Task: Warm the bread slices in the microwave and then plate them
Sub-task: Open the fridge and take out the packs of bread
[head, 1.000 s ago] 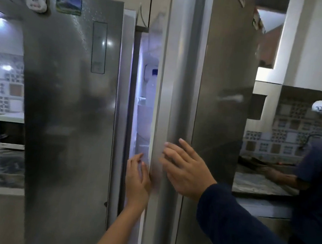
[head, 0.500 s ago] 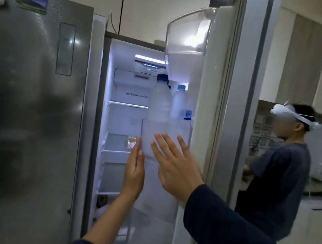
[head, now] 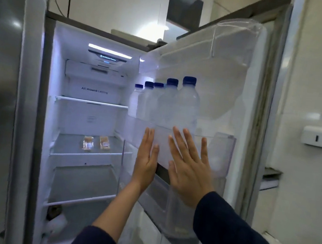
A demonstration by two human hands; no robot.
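the fridge door [head: 233, 80] stands wide open, with both hands raised in front of its door bin [head: 222, 148], below a row of water bottles [head: 186, 108]. the left hand [head: 146, 161] is edge-on, fingers straight and together. the right hand [head: 188, 172] is flat, fingers spread. neither holds anything, and whether the palms press the bin or hover just off it cannot be told. the likely bread, two small wrapped packets [head: 88, 143], lies side by side on the middle glass shelf [head: 90, 156], well left of the hands. the step looks like fetching it: the left hand is best placed to reach in over the shelf edge and lift the packets cleanly rather than drag them. their contents are too small to confirm, and a dark object [head: 54, 211] on the lowest shelf is unclear.
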